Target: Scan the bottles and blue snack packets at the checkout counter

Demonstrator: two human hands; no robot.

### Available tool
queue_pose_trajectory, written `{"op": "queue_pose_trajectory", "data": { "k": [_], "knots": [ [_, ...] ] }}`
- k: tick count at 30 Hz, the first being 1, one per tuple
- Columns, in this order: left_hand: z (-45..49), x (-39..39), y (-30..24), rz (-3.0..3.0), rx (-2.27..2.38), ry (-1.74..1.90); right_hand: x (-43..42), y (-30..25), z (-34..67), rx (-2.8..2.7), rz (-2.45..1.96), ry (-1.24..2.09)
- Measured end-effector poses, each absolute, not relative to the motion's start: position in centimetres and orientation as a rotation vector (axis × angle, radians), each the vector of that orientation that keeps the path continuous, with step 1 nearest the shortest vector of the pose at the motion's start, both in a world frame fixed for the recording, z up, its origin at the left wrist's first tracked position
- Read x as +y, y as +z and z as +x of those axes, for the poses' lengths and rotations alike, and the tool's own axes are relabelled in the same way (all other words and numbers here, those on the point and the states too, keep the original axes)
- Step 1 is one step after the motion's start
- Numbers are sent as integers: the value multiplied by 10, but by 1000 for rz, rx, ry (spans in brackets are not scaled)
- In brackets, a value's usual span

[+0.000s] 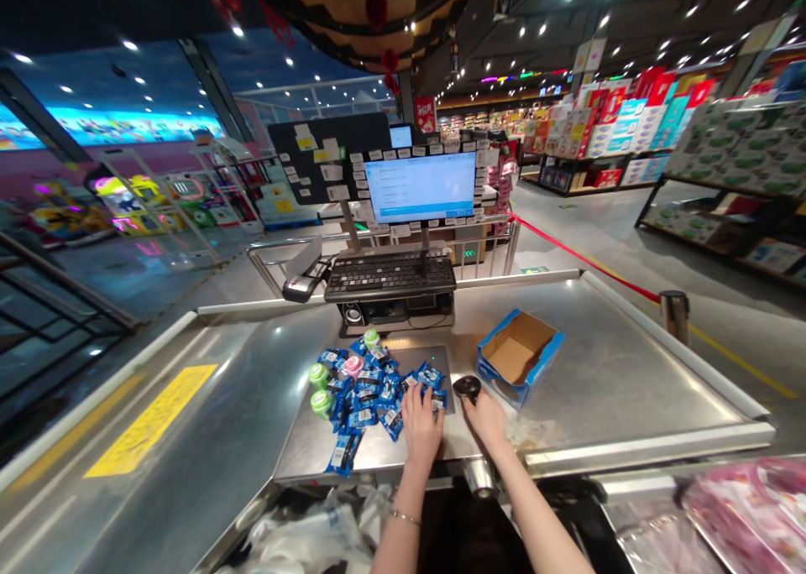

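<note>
Two bare forearms (535,515) reach up from the bottom of the frame over the steel table (604,373). Right of centre sits a blue-edged cardboard tray (520,352). At lower centre lies a heap of blue wrapped packets (365,393), with the left hand (421,427) resting on its right edge, fingers spread. Just beside the heap, the right hand (486,419) curls closed around a black handheld scanner (467,388). Small green-lidded and pink-lidded tubs (320,377) lie among and beside the packets
</note>
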State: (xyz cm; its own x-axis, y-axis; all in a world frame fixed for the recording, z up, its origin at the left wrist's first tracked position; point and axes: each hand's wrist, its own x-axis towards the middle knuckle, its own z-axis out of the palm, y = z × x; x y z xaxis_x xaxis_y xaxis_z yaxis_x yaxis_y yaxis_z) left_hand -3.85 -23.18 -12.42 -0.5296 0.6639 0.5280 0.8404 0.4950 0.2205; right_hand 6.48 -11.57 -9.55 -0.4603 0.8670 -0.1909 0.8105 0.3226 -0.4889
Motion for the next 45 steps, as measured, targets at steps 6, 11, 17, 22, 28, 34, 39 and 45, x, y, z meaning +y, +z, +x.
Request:
{"op": "queue_pose_trajectory", "data": {
  "k": [6,11,17,22,28,34,39,45],
  "knots": [
    [-49,-223,-139,-1249,-2388,-619,-115,-101,60,-2474,-1536,701],
    [-47,-225,-138,-1310,-2365,-771,-115,-99,64,-2471,-1449,624],
    [-36,-241,-123,-1357,-2283,-1006,-120,-53,81,-2269,-1107,504],
    [-31,-251,-119,-1356,-2275,-1100,-151,8,91,-2152,-457,445],
    [-26,-265,-124,-1345,-2336,-1086,-177,15,92,-2274,-157,494],
    [-23,-275,-122,-1302,-2350,-1124,-182,13,94,-2276,-169,503],
    [-29,-278,-117,-1279,-2315,-1077,-170,9,87,-2243,-276,561],
    [-59,-293,-88,-1159,-2435,-677,-133,-42,45,-2626,-456,715]
  ]
}}
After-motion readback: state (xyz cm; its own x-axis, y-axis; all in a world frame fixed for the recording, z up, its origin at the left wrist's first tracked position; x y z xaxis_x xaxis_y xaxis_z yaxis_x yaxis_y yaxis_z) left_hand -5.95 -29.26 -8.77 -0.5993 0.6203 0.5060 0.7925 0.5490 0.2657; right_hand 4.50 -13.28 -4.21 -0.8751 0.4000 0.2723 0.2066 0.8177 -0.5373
